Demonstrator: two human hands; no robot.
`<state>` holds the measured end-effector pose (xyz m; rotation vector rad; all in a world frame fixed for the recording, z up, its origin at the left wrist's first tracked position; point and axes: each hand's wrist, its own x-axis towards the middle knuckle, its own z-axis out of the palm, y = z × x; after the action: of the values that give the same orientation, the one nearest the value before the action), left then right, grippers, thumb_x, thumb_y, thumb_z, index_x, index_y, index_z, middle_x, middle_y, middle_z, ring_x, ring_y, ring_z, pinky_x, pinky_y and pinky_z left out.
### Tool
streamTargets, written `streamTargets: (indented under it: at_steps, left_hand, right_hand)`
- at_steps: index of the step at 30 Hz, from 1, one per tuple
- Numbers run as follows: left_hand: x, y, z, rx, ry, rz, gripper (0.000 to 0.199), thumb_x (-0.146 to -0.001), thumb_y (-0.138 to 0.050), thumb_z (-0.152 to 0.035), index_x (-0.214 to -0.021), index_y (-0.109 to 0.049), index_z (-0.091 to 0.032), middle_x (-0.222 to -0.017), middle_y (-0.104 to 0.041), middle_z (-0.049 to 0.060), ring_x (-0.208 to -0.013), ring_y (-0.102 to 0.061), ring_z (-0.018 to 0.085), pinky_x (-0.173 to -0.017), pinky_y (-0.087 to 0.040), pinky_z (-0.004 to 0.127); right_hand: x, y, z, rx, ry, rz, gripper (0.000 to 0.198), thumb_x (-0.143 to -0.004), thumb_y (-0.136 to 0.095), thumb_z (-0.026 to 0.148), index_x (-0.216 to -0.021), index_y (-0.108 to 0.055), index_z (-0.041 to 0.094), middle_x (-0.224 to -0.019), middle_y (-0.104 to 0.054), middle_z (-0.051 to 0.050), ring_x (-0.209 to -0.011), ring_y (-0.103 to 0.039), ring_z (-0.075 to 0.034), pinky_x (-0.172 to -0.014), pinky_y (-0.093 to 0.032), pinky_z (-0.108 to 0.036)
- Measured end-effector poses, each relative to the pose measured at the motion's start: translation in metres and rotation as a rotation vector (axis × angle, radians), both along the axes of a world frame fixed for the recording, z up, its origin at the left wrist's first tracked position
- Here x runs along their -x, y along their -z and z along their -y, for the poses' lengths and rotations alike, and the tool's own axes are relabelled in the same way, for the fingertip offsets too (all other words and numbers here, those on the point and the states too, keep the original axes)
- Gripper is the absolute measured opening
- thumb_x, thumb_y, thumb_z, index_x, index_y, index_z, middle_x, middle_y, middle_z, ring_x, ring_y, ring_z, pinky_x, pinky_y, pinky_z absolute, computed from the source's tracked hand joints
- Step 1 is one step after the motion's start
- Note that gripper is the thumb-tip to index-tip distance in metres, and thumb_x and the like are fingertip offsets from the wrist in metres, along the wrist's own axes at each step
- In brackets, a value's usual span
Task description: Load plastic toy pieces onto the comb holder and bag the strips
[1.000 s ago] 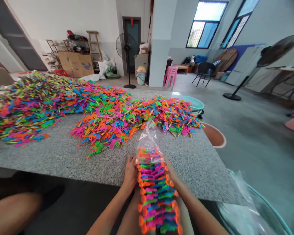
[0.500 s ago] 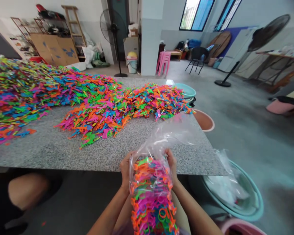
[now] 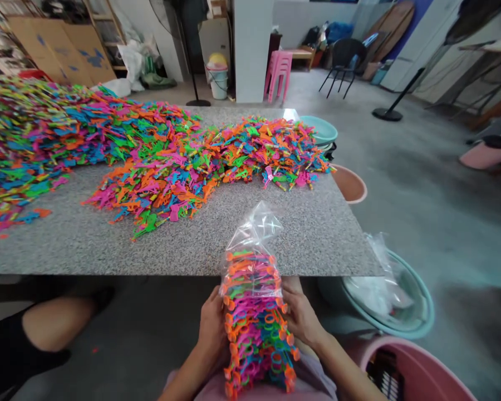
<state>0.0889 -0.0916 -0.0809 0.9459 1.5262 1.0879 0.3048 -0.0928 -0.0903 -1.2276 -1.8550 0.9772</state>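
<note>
Between my hands stands a long stack of small, bright plastic pieces [image 3: 256, 340], orange, pink, green and blue, with ring-shaped ends along it. A clear plastic bag [image 3: 254, 236] covers its far end, and the bag's loose end lies over the table edge. My left hand [image 3: 212, 320] grips the stack's left side, its fingers partly hidden behind the pieces. On the opposite side my right hand [image 3: 303, 314] is closed against the stack near the bag's rim. The near part of the stack is outside the bag, over my lap.
A grey speckled table [image 3: 192, 253] carries a large heap of similar loose plastic pieces [image 3: 167, 167]. At the right, a teal tub [image 3: 428, 312] holds clear bags [image 3: 376, 289], beside a pink tub [image 3: 438, 370]. Another person's leg [image 3: 58, 320] is at the left.
The bag has slid down over the stack's far end, and its loose part now lies shorter and more crumpled. Both hands have moved nearer to me along the stack. The view has tilted down.
</note>
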Motion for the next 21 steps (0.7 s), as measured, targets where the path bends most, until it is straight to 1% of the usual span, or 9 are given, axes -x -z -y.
streamTargets:
  at_steps: [1,3,5,8,10,13,16,19,21]
  left_hand:
    - [0.001,0.002,0.001,-0.067,0.002,-0.071,0.026,-0.071,-0.064,-0.044,-0.068,-0.067,-0.019,-0.072,-0.068,0.004,-0.069,-0.064,0.022,-0.061,-0.051,0.030]
    - [0.004,0.006,-0.001,-0.224,-0.033,-0.214,0.027,-0.075,-0.062,-0.044,-0.083,-0.069,-0.019,-0.076,-0.070,0.004,-0.069,-0.066,0.021,-0.063,-0.052,0.029]
    - [0.009,0.008,-0.005,-0.425,-0.073,-0.456,0.028,-0.082,-0.058,-0.044,-0.090,-0.066,-0.019,-0.071,-0.070,0.002,-0.059,-0.065,0.017,-0.056,-0.050,0.025]
    - [0.013,0.004,-0.006,-0.680,-0.103,-0.824,0.027,-0.094,-0.047,-0.039,-0.088,-0.064,-0.018,-0.062,-0.068,0.000,-0.043,-0.060,0.012,-0.046,-0.045,0.021]
    - [0.015,0.001,-0.004,-0.784,-0.081,-0.931,0.024,-0.097,-0.045,-0.030,-0.088,-0.063,-0.018,-0.062,-0.068,-0.001,-0.042,-0.060,0.010,-0.047,-0.045,0.019]
    - [0.019,0.000,0.000,-0.915,-0.013,-0.930,0.014,-0.096,-0.048,-0.019,-0.093,-0.062,-0.018,-0.073,-0.071,0.002,-0.057,-0.067,0.011,-0.056,-0.052,0.019]
    - [0.027,0.007,0.004,-1.090,0.049,-0.851,0.010,-0.094,-0.051,-0.016,-0.097,-0.061,-0.017,-0.087,-0.070,0.005,-0.080,-0.070,0.016,-0.073,-0.059,0.029]
    - [0.036,0.011,0.010,-1.231,0.161,-0.756,0.010,-0.093,-0.050,-0.013,-0.096,-0.060,-0.015,-0.088,-0.066,0.005,-0.084,-0.067,0.017,-0.084,-0.060,0.040]
    - [0.041,0.012,0.016,-1.257,0.236,-0.754,0.011,-0.094,-0.050,-0.012,-0.093,-0.060,-0.014,-0.086,-0.065,0.004,-0.082,-0.066,0.016,-0.085,-0.060,0.041]
  right_hand:
    - [0.001,-0.001,0.001,-0.041,0.049,-0.009,0.008,-0.081,-0.054,0.020,-0.079,-0.061,0.020,-0.088,-0.068,-0.007,-0.083,-0.065,-0.020,-0.074,-0.053,-0.029]
    - [0.002,-0.002,-0.001,-0.099,0.215,-0.022,0.008,-0.086,-0.053,0.021,-0.084,-0.061,0.020,-0.083,-0.069,-0.005,-0.076,-0.067,-0.018,-0.068,-0.053,-0.026]
    - [0.001,-0.004,-0.004,-0.180,0.356,0.005,0.007,-0.090,-0.054,0.022,-0.088,-0.061,0.021,-0.075,-0.069,-0.002,-0.066,-0.067,-0.015,-0.061,-0.052,-0.023]
    - [-0.002,-0.009,-0.008,-0.405,0.344,0.125,0.010,-0.090,-0.055,0.017,-0.095,-0.062,0.021,-0.076,-0.071,-0.002,-0.063,-0.067,-0.014,-0.060,-0.052,-0.022]
    - [-0.005,-0.015,-0.009,-0.533,0.254,0.170,0.015,-0.089,-0.053,0.012,-0.097,-0.063,0.020,-0.073,-0.070,-0.001,-0.058,-0.065,-0.012,-0.058,-0.051,-0.021]
    - [-0.009,-0.021,-0.011,-0.662,0.147,0.166,0.020,-0.089,-0.048,0.008,-0.098,-0.063,0.018,-0.072,-0.069,-0.003,-0.059,-0.065,-0.013,-0.059,-0.053,-0.022]
    - [-0.015,-0.025,-0.007,-0.767,0.081,0.242,0.020,-0.089,-0.048,0.010,-0.102,-0.063,0.016,-0.080,-0.072,-0.007,-0.071,-0.069,-0.016,-0.065,-0.057,-0.026]
    - [-0.024,-0.026,0.003,-0.845,0.006,0.367,0.017,-0.092,-0.048,0.015,-0.098,-0.064,0.016,-0.078,-0.072,-0.007,-0.071,-0.068,-0.016,-0.065,-0.057,-0.027]
    - [-0.031,-0.026,0.012,-0.872,-0.051,0.424,0.018,-0.094,-0.046,0.015,-0.094,-0.064,0.015,-0.076,-0.071,-0.007,-0.071,-0.067,-0.016,-0.066,-0.057,-0.027]
